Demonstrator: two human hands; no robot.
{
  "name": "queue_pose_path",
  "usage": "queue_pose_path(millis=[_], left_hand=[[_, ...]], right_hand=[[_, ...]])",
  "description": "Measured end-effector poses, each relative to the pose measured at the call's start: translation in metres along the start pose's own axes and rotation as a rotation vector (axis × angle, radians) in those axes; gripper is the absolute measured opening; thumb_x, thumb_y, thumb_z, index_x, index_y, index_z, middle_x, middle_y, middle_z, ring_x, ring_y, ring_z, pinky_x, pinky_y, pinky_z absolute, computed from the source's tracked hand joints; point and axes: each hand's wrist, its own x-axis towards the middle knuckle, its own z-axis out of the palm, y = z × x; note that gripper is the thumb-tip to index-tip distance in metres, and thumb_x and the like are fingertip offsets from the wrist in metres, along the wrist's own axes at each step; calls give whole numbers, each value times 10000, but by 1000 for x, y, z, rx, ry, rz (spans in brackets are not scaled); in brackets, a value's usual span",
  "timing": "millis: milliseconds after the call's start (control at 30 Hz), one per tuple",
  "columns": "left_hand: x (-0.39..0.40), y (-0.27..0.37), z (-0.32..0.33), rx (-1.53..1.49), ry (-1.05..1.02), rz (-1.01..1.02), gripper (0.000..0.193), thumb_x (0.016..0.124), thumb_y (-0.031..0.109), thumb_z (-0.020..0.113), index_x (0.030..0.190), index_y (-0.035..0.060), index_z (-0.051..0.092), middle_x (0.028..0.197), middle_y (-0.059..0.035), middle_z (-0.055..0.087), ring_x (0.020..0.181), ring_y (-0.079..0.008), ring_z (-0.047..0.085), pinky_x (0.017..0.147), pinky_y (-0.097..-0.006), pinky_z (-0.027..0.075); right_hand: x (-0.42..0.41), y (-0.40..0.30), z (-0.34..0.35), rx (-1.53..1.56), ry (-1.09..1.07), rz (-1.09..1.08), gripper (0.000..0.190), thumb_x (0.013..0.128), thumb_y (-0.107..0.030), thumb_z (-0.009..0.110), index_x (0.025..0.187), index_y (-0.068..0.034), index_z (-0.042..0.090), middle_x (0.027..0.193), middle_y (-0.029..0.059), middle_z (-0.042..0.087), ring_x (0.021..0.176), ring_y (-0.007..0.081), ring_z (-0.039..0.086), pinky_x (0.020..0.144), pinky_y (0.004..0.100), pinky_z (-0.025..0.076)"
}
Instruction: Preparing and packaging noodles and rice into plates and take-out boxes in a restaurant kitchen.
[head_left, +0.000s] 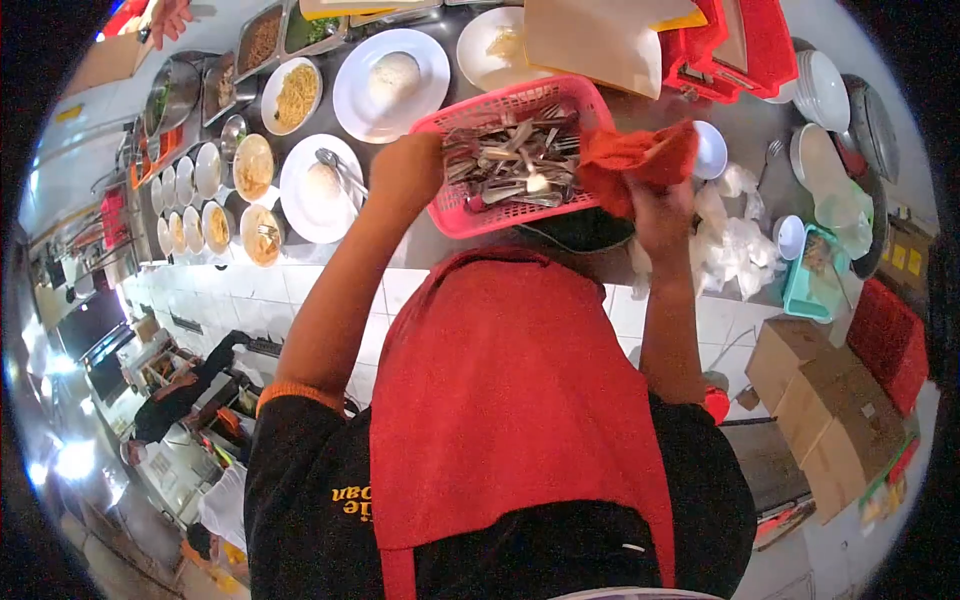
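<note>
A pink plastic basket (451, 217) full of metal spoons and forks (517, 154) is in front of me, tilted a little. My left hand (409, 166) grips its left end, the fingers mostly hidden behind the rim. At the right end, my right hand (664, 214) holds a bunched red cloth (637, 161). The cloth covers that corner of the basket; whether the fingers also grip the rim cannot be told. Left of the basket lies a white oval plate (300, 217) with a mound of rice, a spoon and a fork.
Plates of rice (356, 112) and noodles (296, 97) stand beyond the basket, with several bowls (262, 236) to the left. Crumpled plastic bags (739, 240), a teal tray (806, 289) and stacked plates (821, 90) are on the right. Cardboard boxes (832, 405) stand behind; another person's hand (171, 21) shows top left.
</note>
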Motion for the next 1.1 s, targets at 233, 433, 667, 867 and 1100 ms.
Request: queue_pose_path(millis=[233,433,667,867,1100], left_hand=[[-57,5,-114,-520,454,418,146,791,114,674,921,61,637,839,-122,634,782,-340,632,677,-405,514],[-54,-20,-68,-1283,583,331,184,908,138,631,1055,36,590,824,-82,620,745,-169,612,664,-302,477],[-104,-19,13,-1878,138,214,248,1030,178,418,1213,21,476,923,-42,573,819,-119,539,730,-275,468],[-124,-47,-4,-1688,120,347,223,1004,150,441,1172,17,504,939,-125,622,820,-206,591,749,-380,488],[-131,-102,-18,-1141,68,354,168,949,90,464,1013,-34,557,915,-183,668,825,-308,636,815,-425,480]], right_hand=[[25,-40,93,-317,-569,-341,367,797,-50,650,1157,-43,579,1114,126,622,1066,297,598,971,389,454],[25,-95,153,265,-648,54,349,802,-8,673,1141,-16,591,1061,47,662,970,168,639,872,353,533],[-5,-106,209,747,-215,460,358,818,66,597,1158,-35,546,1042,59,630,951,200,625,870,364,531],[6,-120,215,395,-275,378,250,796,61,594,1034,-15,592,942,43,645,853,171,634,800,320,520],[15,-131,245,254,19,40,241,800,71,597,1033,11,607,961,61,656,859,148,639,788,302,516]])
